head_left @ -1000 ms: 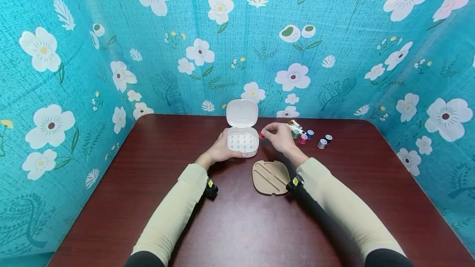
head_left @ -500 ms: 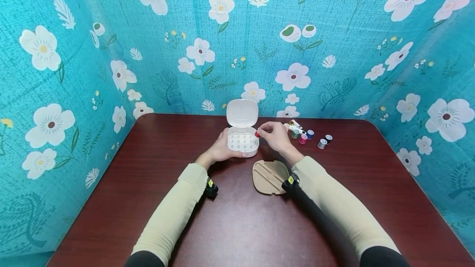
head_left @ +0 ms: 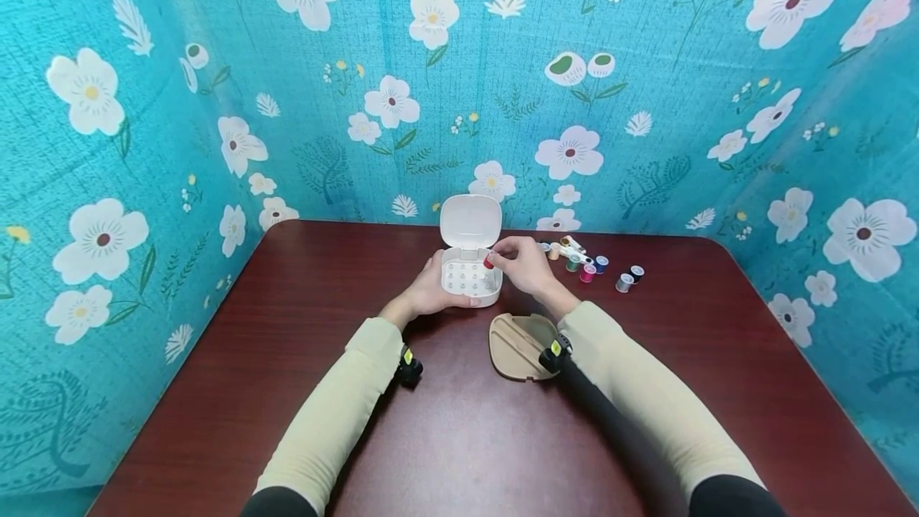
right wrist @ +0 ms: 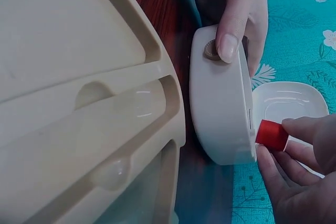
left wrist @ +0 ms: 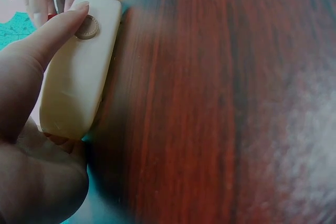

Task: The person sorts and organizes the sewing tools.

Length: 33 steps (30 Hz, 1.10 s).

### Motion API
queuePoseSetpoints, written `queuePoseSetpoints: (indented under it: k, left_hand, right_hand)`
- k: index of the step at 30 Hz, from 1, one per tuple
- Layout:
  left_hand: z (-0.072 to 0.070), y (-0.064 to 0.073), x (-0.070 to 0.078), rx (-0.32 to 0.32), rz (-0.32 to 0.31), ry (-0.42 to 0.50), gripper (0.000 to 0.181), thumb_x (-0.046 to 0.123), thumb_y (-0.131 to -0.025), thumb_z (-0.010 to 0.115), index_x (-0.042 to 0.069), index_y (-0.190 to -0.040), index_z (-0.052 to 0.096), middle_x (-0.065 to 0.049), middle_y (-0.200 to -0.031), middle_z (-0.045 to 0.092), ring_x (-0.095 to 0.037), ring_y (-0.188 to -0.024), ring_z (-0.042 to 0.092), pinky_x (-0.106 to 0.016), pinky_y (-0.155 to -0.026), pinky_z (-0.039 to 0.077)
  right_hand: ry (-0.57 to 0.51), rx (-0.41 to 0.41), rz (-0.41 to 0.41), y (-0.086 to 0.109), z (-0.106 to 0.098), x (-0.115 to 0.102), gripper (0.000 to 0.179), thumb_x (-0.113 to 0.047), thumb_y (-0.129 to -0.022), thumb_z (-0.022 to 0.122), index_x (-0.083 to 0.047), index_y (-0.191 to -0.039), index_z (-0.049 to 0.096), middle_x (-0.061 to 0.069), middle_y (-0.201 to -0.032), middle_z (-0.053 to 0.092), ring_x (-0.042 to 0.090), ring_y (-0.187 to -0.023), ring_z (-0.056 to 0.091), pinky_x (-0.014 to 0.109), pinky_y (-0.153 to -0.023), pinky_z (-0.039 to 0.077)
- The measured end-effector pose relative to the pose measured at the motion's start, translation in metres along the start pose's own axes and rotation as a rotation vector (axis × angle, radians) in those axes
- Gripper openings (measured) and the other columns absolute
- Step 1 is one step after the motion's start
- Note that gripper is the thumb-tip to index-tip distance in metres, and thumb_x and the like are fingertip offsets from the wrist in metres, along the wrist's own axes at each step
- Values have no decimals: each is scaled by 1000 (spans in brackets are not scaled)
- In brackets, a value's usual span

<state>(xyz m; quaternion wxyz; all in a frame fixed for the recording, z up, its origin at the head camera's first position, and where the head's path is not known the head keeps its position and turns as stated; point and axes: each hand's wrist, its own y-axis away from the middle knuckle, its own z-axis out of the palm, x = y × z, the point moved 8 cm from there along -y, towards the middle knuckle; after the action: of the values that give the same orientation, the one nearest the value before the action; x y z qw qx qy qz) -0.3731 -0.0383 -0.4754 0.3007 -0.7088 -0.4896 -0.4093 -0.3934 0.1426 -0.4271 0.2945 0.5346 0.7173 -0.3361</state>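
A white box (head_left: pixel 490 300) stands with its lid (head_left: pixel 471 220) raised, and rows of small pegs show on its floor. My left hand (head_left: pixel 428 290) grips it from the left, with the thumb on the front wall beside a round brown button (right wrist: pixel 211 51). Between thumb and fingertips, my right hand (head_left: pixel 527 266) pinches a red thread spool (right wrist: pixel 272 135). In the head view the spool overlaps the box's right inner part; in the right wrist view it is right at the box's rim. The left wrist view mostly hides the spool behind the box.
A tan divided tray (head_left: pixel 517 351) lies in front of the box, partly under my right wrist. To the right are a pink spool (head_left: pixel 587 273), a blue spool (head_left: pixel 601 263), a grey spool (head_left: pixel 625 283) and several others, beside small white items (head_left: pixel 572 246). A flowered curtain (head_left: pixel 402 142) borders the table.
My right hand has carried the red spool leftward, from beside the box to over its right side. The left hand keeps its grip on the box. The head view has shifted slightly.
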Motion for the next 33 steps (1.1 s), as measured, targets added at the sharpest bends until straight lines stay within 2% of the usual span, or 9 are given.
queuePoseSetpoints:
  k: [11,16,20,26,33]
  left_hand:
    - [3,-11,-15,-5,-25,-47,116,34,-65,97,8,-154,26,-14,-143,41,-27,-128,43,-43,-112,34]
    - [3,-14,-17,-16,-20,-55,117,36,-64,98,9,-153,26,-13,-143,41,-26,-129,43,-43,-113,34]
    - [3,-13,-16,-17,-10,-62,116,35,-65,98,9,-153,26,-13,-142,42,-26,-129,43,-42,-112,34]
    - [2,-8,-9,-11,6,-74,114,34,-68,96,6,-153,26,-17,-143,41,-28,-128,44,-44,-111,36]
    - [1,-2,-3,-10,-16,-78,111,35,-70,95,4,-152,27,-18,-142,42,-30,-127,46,-44,-110,37]
  right_hand:
    - [22,-17,-54,-9,5,-11,9,-15,-97,72,-7,-99,77,6,-93,76,22,-89,69,36,-74,51]
    - [39,-21,-69,-13,8,-15,10,-16,-97,72,-8,-101,76,6,-94,76,21,-91,69,38,-78,52]
    - [54,-26,-80,-15,12,-18,10,-16,-97,73,-8,-102,77,6,-96,76,21,-92,70,39,-81,53]
    - [54,-45,-92,-17,18,-22,11,-15,-97,72,-6,-102,77,6,-96,76,22,-92,69,39,-78,53]
    - [49,-64,-109,-19,27,-25,11,-11,-96,72,-4,-103,76,9,-97,76,23,-94,72,40,-84,56]
